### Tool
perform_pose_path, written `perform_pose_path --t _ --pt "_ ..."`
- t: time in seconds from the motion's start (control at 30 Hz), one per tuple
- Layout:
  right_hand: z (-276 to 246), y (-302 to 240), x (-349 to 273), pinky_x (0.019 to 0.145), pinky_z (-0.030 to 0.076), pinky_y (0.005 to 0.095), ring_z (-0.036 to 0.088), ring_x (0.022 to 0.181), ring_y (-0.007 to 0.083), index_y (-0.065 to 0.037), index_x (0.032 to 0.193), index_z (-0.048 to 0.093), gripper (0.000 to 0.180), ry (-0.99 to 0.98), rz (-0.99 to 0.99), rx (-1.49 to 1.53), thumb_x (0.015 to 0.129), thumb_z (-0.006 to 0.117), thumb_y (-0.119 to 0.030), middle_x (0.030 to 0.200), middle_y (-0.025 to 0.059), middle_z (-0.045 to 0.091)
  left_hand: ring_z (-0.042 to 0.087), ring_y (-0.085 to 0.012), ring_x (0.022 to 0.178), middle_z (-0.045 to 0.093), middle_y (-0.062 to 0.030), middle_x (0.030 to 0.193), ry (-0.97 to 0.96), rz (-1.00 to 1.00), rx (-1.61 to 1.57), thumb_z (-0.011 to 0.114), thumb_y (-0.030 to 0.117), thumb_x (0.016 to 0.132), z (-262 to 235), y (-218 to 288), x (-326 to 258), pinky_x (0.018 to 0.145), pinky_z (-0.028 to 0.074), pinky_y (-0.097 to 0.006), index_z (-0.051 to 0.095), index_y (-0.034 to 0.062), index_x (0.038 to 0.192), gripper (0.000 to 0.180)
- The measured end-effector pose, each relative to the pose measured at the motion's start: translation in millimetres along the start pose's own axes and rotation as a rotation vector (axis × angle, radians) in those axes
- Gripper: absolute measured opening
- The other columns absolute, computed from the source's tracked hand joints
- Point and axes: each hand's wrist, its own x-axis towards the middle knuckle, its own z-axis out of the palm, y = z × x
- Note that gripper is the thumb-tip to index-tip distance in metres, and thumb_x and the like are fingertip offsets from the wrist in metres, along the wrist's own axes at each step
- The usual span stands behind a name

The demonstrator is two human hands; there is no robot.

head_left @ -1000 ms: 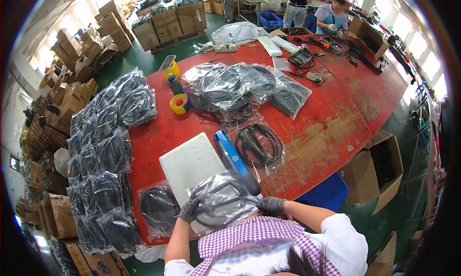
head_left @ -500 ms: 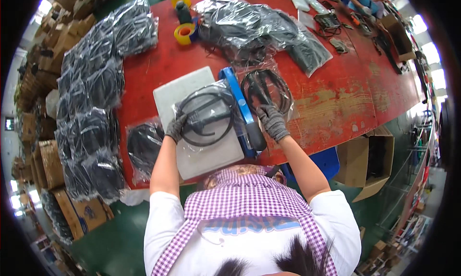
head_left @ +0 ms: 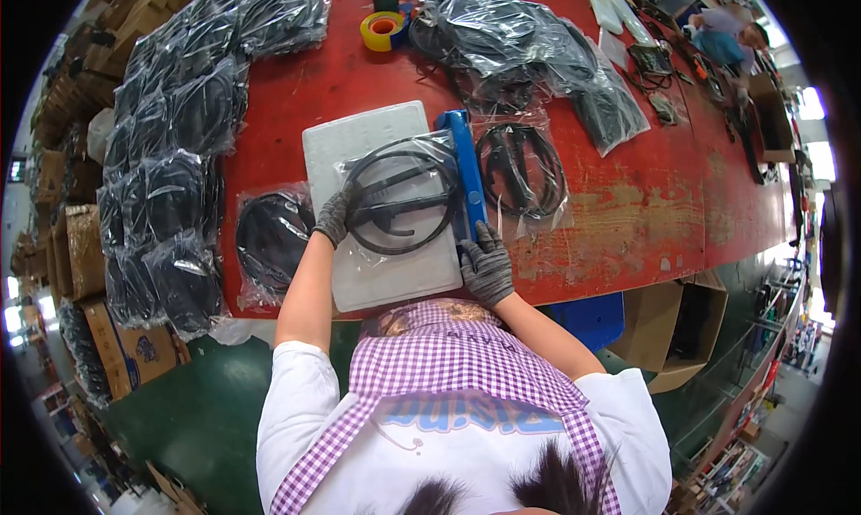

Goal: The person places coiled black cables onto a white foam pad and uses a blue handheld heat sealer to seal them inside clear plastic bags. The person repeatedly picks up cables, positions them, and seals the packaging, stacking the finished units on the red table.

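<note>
A clear plastic bag with a coiled black cable and dark straight parts (head_left: 401, 217) lies over a white foam board (head_left: 381, 282). My left hand (head_left: 335, 216), in a grey glove, grips this bag by its left edge. Along the bag's right side, its end meets a long blue bag sealer (head_left: 469, 170). My right hand (head_left: 487, 268), also gloved, is closed over the near end of the sealer, hiding its dark handle. Another bagged coil (head_left: 522, 170) lies flat just right of the sealer. A further bagged coil (head_left: 269, 242) sits left of the board, behind my left forearm.
Rows of bagged coils (head_left: 175, 192) cover the left of the red table (head_left: 619, 210). More bags (head_left: 502, 40) are heaped at the back, near a yellow tape roll (head_left: 383, 31). An open carton (head_left: 668, 327) stands below the front edge. Another person (head_left: 722, 35) is far right.
My right hand has left the bagged coil on the right and come down onto the sealer's near end. My left hand keeps its grip on the bag. The whole view has shifted slightly.
</note>
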Motion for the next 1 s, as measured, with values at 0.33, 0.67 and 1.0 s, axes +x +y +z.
perform_pose_path --t 0.33,0.67,1.0 --pt "-1 -11 4 0.088 0.035 0.0426 0.041 0.105 0.0383 -0.007 0.085 0.06 0.019 0.097 0.022 0.086 0.066 0.058 -0.011 0.114 0.0198 0.045 0.055 -0.0173 0.07 0.056 -0.0063 0.082 0.152 0.024 -0.185 0.043 0.041 0.084 -7 -12 -39 0.057 0.048 -0.031 0.051 0.0054 0.092 0.037" --pt "5 -12 -1 0.092 0.031 0.0417 0.039 0.109 0.0366 -0.005 0.085 0.059 0.02 0.071 0.021 0.115 0.066 0.057 -0.01 0.118 0.0211 0.042 0.05 -0.0149 0.054 0.054 -0.0035 0.069 0.149 0.08 -0.127 0.047 0.033 0.083 -21 -27 -11 0.048 0.043 -0.028 0.055 0.0081 0.083 0.027" --pt "-1 -8 4 0.091 0.033 0.0416 0.041 0.107 0.0364 -0.009 0.082 0.059 0.019 0.07 0.021 0.063 0.063 0.057 -0.009 0.115 0.0203 0.045 0.055 -0.013 0.066 0.057 0.0005 0.076 0.068 -0.021 0.132 0.059 0.029 0.075 8 11 -32 0.056 0.046 -0.029 0.058 0.014 0.084 0.018"
